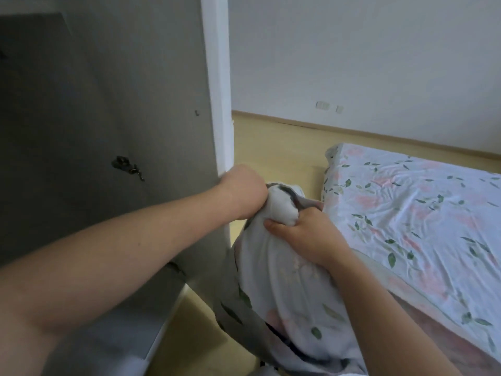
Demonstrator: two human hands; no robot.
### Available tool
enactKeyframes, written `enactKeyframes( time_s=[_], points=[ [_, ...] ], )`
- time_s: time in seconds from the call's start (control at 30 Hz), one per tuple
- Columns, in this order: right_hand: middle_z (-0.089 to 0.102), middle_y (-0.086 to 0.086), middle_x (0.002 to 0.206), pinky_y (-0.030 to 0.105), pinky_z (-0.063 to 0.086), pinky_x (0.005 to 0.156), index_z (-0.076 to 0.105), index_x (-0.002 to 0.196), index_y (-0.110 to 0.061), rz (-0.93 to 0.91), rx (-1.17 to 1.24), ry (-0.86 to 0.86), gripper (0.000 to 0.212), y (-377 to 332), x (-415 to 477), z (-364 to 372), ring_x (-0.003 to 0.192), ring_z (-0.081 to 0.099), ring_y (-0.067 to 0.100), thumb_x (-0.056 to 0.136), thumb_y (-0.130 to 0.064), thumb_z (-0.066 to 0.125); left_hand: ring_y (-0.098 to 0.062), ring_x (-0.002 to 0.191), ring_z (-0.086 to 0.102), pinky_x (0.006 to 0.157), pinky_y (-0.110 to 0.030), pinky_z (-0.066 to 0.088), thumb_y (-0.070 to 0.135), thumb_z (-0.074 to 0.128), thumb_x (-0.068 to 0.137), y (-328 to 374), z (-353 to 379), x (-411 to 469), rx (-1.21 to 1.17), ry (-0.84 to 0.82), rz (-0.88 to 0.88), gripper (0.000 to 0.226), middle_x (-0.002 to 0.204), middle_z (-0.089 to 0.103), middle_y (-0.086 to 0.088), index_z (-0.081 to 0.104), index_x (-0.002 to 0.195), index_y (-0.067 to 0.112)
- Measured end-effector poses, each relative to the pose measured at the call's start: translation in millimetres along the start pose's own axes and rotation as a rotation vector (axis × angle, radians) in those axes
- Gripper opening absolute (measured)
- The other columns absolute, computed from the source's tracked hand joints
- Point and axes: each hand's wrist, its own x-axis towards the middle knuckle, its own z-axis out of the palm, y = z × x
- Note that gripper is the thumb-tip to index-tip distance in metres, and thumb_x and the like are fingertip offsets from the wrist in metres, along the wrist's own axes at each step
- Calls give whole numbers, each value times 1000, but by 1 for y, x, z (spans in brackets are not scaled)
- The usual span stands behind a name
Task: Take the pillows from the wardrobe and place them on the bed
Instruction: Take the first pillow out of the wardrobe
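Two hands, left hand point(244, 191) and right hand point(303, 237), fingers curled round floral pillow point(284, 283) top; bed point(423, 213) alongside.

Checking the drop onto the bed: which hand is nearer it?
Right. The right hand grips the pillow beside the bed; the left hand grips it farther away, by the wardrobe door.

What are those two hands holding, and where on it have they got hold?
A floral pillow, gripped at its bunched top end: the left hand on one side, the right hand on the other. The rest hangs down beside the bed.
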Motion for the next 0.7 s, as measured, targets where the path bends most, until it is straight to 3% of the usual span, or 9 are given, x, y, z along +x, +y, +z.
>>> enactKeyframes(
  time_s=[0.07, 0.1, 0.17, 0.27, 0.37, 0.57, 0.7],
  points=[
    [70, -7, 79, 39, 57, 75, 70, 85, -22, -59, -10, -70, 50, -8, -1, 16, 76, 66, 14, 73, -69, 61, -29, 107, 63, 88, -38, 47, 7, 47, 94, 6, 20, -19, 54, -155, -57, 23, 121, 66, -5, 65, 104, 18],
    [70, -6, 80, 39, 57, 75, 71, 86, -22, -81, -10, -104, 47, -14, -2, 25, 77, 65, 14, 75, -67, 62, -32, 120, 57, 100, -44, 42, 11, 43, 98, 8, 29, -30, 87, -219, -88, 31, 132, 61, -8, 62, 122, 15],
    [69, -8, 79, 38, 56, 75, 70, 86, -23, -123, -11, -169, 44, -28, -2, 43, 75, 64, 11, 77, -65, 62, -36, 135, 44, 115, -54, 26, 21, 40, 101, 7, 50, -48, 157, -310, -134, 40, 144, 53, -11, 52, 139, 13],
    [68, -10, 79, 36, 55, 74, 68, 82, -26, -214, -39, -242, 40, -51, -5, 69, 76, 63, 11, 78, -65, 60, -39, 144, 29, 118, -60, 9, 34, 41, 101, -1, 84, -74, 151, -338, -234, 47, 150, 47, -9, 48, 145, 18],
    [69, -6, 81, 37, 54, 74, 66, 79, -26, -291, -71, -302, 41, -77, -10, 93, 79, 64, 16, 78, -67, 59, -41, 152, 5, 118, -63, -3, 42, 40, 100, -11, 126, -103, 140, -380, -331, 60, 163, 23, -16, 34, 153, 15],
    [66, -8, 75, 38, 56, 71, 65, 80, -25, -355, -85, -338, 51, -132, -18, 136, 73, 64, 13, 74, -75, 56, -39, 153, -8, 118, -62, -10, 56, 33, 99, -50, 209, -168, 169, -298, -443, 72, 167, 4, -16, 23, 157, 14],
    [66, -10, 80, 40, 57, 74, 65, 86, -28, -363, -70, -323, 56, -158, -22, 152, 75, 63, 12, 71, -81, 53, -38, 152, -16, 118, -61, -9, 62, 25, 99, -77, 246, -196, 206, -215, -403, 75, 167, -4, -15, 15, 159, 16]
  ],
)
